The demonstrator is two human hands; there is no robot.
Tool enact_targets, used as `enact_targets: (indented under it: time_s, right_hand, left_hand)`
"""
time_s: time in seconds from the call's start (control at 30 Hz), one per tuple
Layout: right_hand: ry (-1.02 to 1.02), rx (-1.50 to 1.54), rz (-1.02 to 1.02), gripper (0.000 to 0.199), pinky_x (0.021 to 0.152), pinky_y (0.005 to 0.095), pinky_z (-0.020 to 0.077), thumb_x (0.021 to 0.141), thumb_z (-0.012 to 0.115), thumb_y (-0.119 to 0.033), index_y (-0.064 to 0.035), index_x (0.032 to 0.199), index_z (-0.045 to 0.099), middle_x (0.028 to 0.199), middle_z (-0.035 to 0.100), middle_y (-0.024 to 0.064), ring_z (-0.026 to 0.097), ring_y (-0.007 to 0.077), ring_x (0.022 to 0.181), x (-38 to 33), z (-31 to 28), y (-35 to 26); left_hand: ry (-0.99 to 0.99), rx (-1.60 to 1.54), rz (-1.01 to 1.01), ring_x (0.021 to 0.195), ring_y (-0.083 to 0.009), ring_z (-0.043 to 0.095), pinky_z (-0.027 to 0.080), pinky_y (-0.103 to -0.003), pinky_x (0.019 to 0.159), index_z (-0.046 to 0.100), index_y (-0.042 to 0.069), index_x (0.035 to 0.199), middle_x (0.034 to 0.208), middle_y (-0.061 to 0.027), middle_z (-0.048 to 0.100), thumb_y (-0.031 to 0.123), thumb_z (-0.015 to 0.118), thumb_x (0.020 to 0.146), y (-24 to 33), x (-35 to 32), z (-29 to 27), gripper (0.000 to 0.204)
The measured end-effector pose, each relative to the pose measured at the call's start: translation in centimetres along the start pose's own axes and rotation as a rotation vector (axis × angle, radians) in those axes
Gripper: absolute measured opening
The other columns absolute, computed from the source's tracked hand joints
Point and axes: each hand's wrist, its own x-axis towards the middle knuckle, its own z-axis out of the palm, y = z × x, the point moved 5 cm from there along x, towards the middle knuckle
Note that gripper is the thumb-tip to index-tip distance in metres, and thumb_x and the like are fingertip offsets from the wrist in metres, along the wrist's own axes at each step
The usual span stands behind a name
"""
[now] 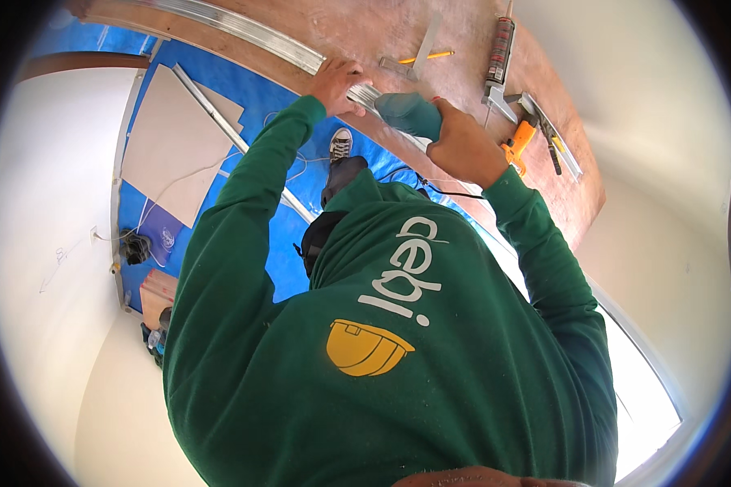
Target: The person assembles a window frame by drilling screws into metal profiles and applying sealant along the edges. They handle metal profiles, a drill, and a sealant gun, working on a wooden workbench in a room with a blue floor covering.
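My left hand (341, 81) presses down on a long silver metal profile (244, 36) that lies along the near edge of a wooden board (365, 32). My right hand (459, 146) grips a teal power tool (410, 112), whose front end sits on the profile just right of my left hand. A black cord (443, 191) runs from the tool toward my body. My green sleeves and chest fill the lower half of the view and hide what is beneath them.
On the board lie a yellow pencil (426, 57), a metal square (414, 53), a caulking gun (499, 53) and an orange-handled tool (518, 142). Below, blue sheeting (260, 105) covers the floor, with a grey panel (175, 142), a second metal profile (219, 122) and my shoe (340, 144).
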Motion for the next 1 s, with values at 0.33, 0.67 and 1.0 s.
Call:
enact_targets:
  time_s: [0.33, 0.67, 1.0]
  right_hand:
    - [-0.046, -0.012, 0.019, 0.042, 0.092, 0.0564, 0.0582, 0.083, 0.065, -0.015, 0.0045, 0.120, 0.064, 0.108, 0.074, 0.0338, 0.073, 0.0511, 0.105, 0.7, -0.3, -0.5]
    - [0.057, 0.030, -0.052, 0.042, 0.091, 0.0560, 0.0586, 0.082, 0.067, -0.017, 0.0048, 0.118, 0.066, 0.108, 0.075, 0.0334, 0.074, 0.0518, 0.101, 0.6, 0.1, -0.7]
    - [0.044, 0.127, 0.066, 0.074, 0.097, 0.0500, 0.0575, 0.077, 0.081, -0.017, 0.0055, 0.144, 0.059, 0.113, 0.075, 0.0322, 0.074, 0.0469, 0.110, -1.7, -0.1, 1.2]
  left_hand:
    - [0.054, -0.004, 0.023, 0.129, -0.0307, 0.057, 0.041, -0.050, 0.113, 0.079, 0.026, 0.124, 0.126, -0.0004, 0.066, 0.041, 0.101, 0.059, 0.3, 0.0, -0.1, 0.070]
    - [0.081, 0.004, 0.045, 0.127, -0.0298, 0.057, 0.042, -0.050, 0.111, 0.079, 0.027, 0.124, 0.124, -0.0001, 0.065, 0.040, 0.102, 0.055, 0.0, 0.2, 0.1, 0.074]
    - [0.055, 0.004, 0.040, 0.131, -0.0309, 0.056, 0.041, -0.050, 0.113, 0.079, 0.025, 0.126, 0.129, -0.0012, 0.066, 0.043, 0.101, 0.059, 0.3, 0.1, -0.3, 0.073]
